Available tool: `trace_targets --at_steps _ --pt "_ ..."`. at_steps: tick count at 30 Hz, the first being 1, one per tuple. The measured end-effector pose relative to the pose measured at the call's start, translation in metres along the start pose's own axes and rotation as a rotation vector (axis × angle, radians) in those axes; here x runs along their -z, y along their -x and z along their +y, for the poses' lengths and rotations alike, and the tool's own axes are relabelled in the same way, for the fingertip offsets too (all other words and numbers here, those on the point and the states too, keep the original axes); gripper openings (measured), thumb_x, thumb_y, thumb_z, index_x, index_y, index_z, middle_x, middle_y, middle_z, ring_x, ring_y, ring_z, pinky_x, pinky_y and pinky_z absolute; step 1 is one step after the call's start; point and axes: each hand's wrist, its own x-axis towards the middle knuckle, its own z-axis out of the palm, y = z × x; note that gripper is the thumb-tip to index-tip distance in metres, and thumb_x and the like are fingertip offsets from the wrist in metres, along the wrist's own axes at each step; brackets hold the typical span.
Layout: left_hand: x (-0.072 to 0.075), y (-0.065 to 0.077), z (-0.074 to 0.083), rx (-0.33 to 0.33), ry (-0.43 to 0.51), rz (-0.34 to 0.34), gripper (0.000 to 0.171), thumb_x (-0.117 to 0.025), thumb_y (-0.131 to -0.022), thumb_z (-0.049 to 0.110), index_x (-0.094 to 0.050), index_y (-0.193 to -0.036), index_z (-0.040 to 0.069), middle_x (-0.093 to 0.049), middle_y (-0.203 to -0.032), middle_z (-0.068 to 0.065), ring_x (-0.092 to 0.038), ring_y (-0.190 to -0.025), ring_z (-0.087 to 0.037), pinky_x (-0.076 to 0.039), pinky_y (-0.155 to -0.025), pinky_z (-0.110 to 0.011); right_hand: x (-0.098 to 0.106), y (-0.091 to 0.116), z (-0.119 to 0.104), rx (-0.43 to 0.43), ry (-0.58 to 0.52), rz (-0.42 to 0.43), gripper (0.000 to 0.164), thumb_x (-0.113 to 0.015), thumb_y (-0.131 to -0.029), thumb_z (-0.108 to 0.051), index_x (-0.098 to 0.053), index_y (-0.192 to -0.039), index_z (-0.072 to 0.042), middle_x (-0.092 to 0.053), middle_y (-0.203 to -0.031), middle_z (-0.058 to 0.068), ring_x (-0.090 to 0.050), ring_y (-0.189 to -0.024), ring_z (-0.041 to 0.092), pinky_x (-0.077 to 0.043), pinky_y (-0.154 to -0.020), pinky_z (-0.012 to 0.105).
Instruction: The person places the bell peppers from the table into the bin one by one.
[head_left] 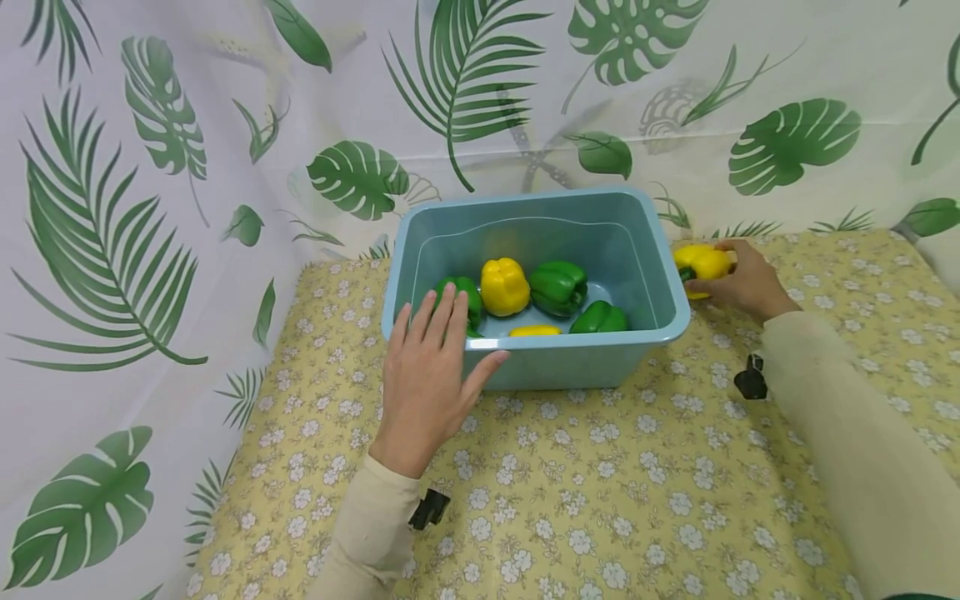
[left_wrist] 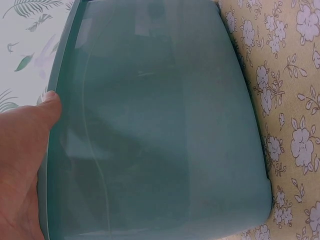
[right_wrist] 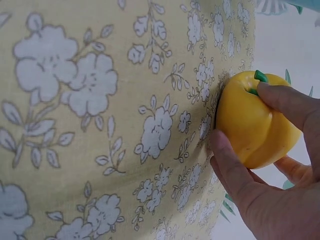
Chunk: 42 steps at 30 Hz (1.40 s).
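Observation:
A light blue plastic bin [head_left: 642,250] stands on the flowered yellow cloth [head_left: 600,483]. Inside lie a yellow pepper [head_left: 504,286], green peppers [head_left: 558,287] and a second yellow one [head_left: 533,331] half hidden by the near wall. My left hand [head_left: 433,367] rests with straight fingers on the bin's near left rim; in the left wrist view my thumb [left_wrist: 42,115] lies against the bin wall [left_wrist: 165,125]. To the right of the bin, my right hand [head_left: 738,279] grips a yellow pepper [head_left: 703,263] on the cloth; fingers [right_wrist: 235,170] curl round that pepper [right_wrist: 250,120].
A leaf-printed white curtain [head_left: 112,208] closes in the back and left side. The cloth-covered table extends to the front and right of the bin. Black wrist-camera mounts [head_left: 429,508] sit on both sleeves.

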Motion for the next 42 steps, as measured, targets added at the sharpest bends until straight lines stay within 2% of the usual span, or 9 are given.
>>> trace_targets --at_steps 9,29,36,42 --pt "-0.001 0.0 0.001 -0.001 -0.001 0.01 0.083 -0.051 -0.099 0.062 -0.037 -0.156 0.003 -0.04 -0.158 -0.015 -0.035 -0.148 -0.032 -0.019 -0.124 -0.049 0.0 0.005 0.001 -0.011 -0.029 0.014 0.096 -0.075 -0.094 -0.024 -0.01 -0.158 0.006 -0.028 -0.148 0.044 -0.04 -0.127 0.057 -0.043 -0.103 0.066" --pt "-0.002 0.001 0.001 0.005 -0.004 -0.003 0.083 -0.05 -0.1 0.062 -0.037 -0.157 0.004 -0.04 -0.159 -0.015 -0.034 -0.148 -0.032 -0.018 -0.124 -0.049 0.0 0.013 0.009 -0.021 -0.086 0.009 0.1 -0.076 -0.093 -0.029 -0.009 -0.158 0.005 -0.03 -0.145 0.044 -0.042 -0.126 0.054 -0.047 -0.102 0.063" --pt "-0.003 0.001 0.002 0.004 -0.004 0.0 0.083 -0.051 -0.099 0.062 -0.037 -0.157 0.004 -0.04 -0.158 -0.015 -0.034 -0.148 -0.031 -0.019 -0.124 -0.049 0.002 0.017 0.016 -0.007 -0.092 0.027 0.1 -0.077 -0.092 -0.032 -0.011 -0.157 0.006 -0.033 -0.142 0.043 -0.045 -0.124 0.053 -0.055 -0.095 0.053" --pt "-0.003 0.002 0.001 0.008 -0.008 -0.005 0.083 -0.049 -0.1 0.063 -0.036 -0.157 0.004 -0.038 -0.159 -0.015 -0.033 -0.149 -0.031 -0.017 -0.124 -0.049 0.003 0.021 0.015 0.005 -0.109 0.032 0.095 -0.075 -0.094 -0.027 -0.011 -0.157 0.005 -0.033 -0.142 0.042 -0.045 -0.124 0.052 -0.055 -0.095 0.052"
